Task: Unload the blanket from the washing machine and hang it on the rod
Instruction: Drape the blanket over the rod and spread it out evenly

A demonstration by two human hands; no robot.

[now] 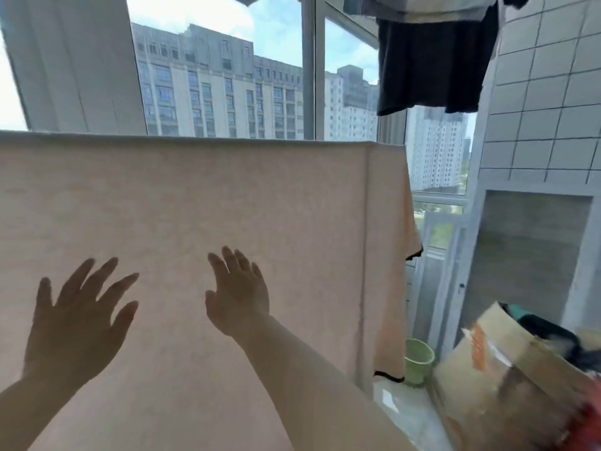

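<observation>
Two bare forearms reach up from the bottom of the frame as a person works at a peach-coloured blanket [201,203] draped over a drying rod [195,138] in front of a tall balcony window [221,86]. The left hand [76,320] has its fingers spread wide and straight, and the right hand [239,294] holds its fingers straight and closer together; neither grips anything. Both palms face the hanging cloth, apparently to smooth it flat, though whether they touch the fabric cannot be told from this angle. The blanket is already folded over the rod, its top line running level and its dark-trimmed edge [388,375] hanging down at the right, so the hanging looks all but done, with only straightening left. Above right, a dark garment [432,66] hangs from a higher line. A pale green bucket [418,361] stands on the floor just beside the blanket's lower corner, near a cardboard box [507,379]. The washing machine is not in view.
</observation>
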